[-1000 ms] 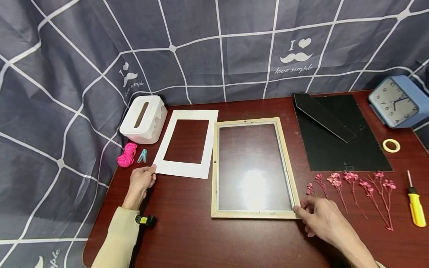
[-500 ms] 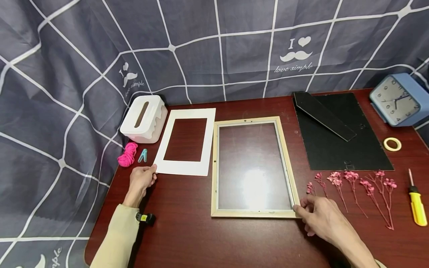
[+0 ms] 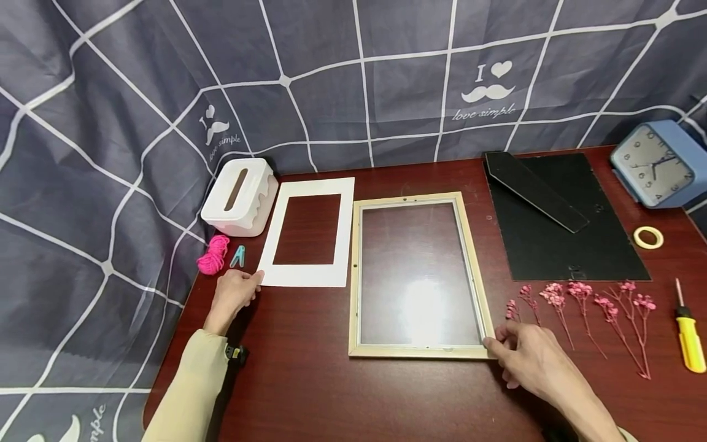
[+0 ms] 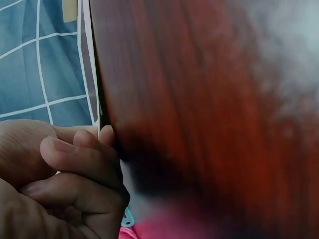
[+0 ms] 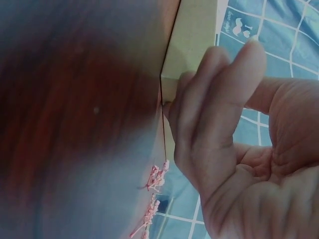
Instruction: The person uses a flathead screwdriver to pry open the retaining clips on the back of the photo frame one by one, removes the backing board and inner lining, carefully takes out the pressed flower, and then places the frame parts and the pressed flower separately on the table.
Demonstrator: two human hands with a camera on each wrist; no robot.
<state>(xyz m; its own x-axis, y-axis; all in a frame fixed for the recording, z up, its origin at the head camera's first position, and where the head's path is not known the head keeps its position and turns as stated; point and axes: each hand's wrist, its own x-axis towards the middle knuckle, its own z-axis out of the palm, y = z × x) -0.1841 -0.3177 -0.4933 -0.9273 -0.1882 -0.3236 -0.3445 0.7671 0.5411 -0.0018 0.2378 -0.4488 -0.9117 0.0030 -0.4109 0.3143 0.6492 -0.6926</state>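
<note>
A white mat board [image 3: 304, 275] with a rectangular window lies on the table, left of a pale wooden picture frame [image 3: 420, 352] with a clear pane. At the mat's near left corner my left hand [image 3: 234, 294] pinches the card between thumb and fingers. In the left wrist view the mat [image 4: 89, 64] shows edge-on, rising from the fingertips of the left hand [image 4: 75, 169]. My right hand [image 3: 536, 362] grips the frame's near right corner, thumb on top. Up close in the right wrist view, the right hand's [image 5: 214, 109] fingers lie along the wooden frame [image 5: 192, 40].
Left of the mat are a white tissue box [image 3: 237, 196], pink yarn [image 3: 213, 255] and a teal clothespin [image 3: 238, 256]. To the right lie a black backing board [image 3: 569, 258], pink dried flowers [image 3: 580, 291], a tape roll [image 3: 648, 237], a yellow screwdriver [image 3: 690, 344] and a blue clock [image 3: 654, 164].
My left hand has moved slightly right, and the mat has turned a little, its near right corner swinging away from me so it sits straighter. The right hand and frame stay put.
</note>
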